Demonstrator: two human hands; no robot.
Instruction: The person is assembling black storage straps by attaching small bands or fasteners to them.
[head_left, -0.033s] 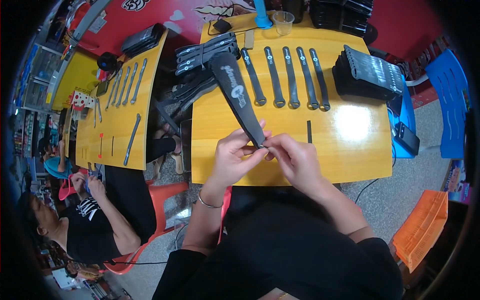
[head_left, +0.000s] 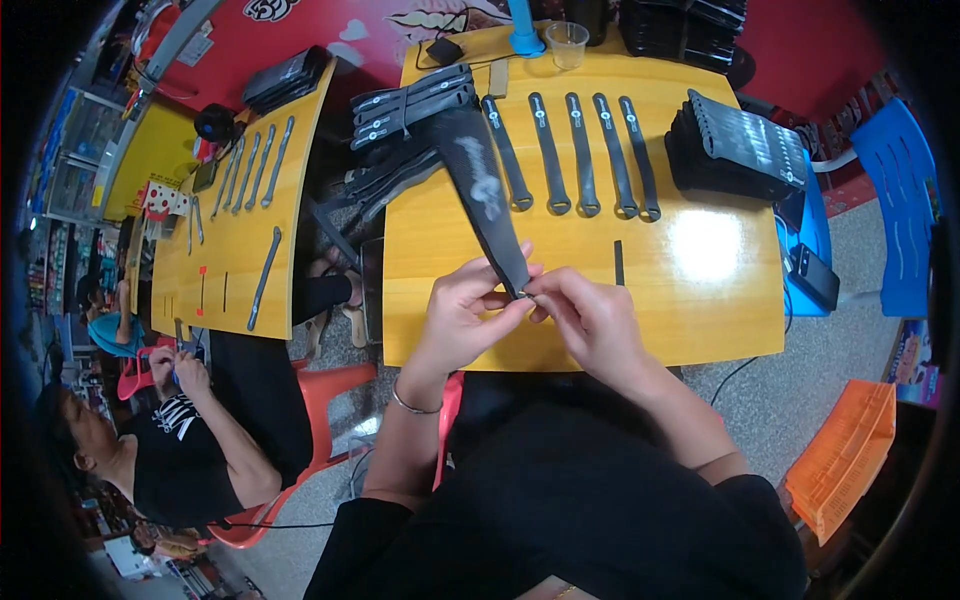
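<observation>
In the head view, a long, flat, matte black strap (head_left: 488, 200) is pinched at its near end by the left hand (head_left: 462, 312) and the right hand (head_left: 590, 318), fingers closed around it, above the smooth yellow wooden table (head_left: 700, 300). At twelve o'clock five black straps (head_left: 575, 155) are laid side by side. A clear plastic cup (head_left: 567, 42), contents indiscernible, is set beyond.

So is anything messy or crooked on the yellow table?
Mostly tidy. Five black strips lie in a neat row, but one short dark stick lies alone below them, apart from the row. Both hands, left and right, pinch a black sleeve.
</observation>
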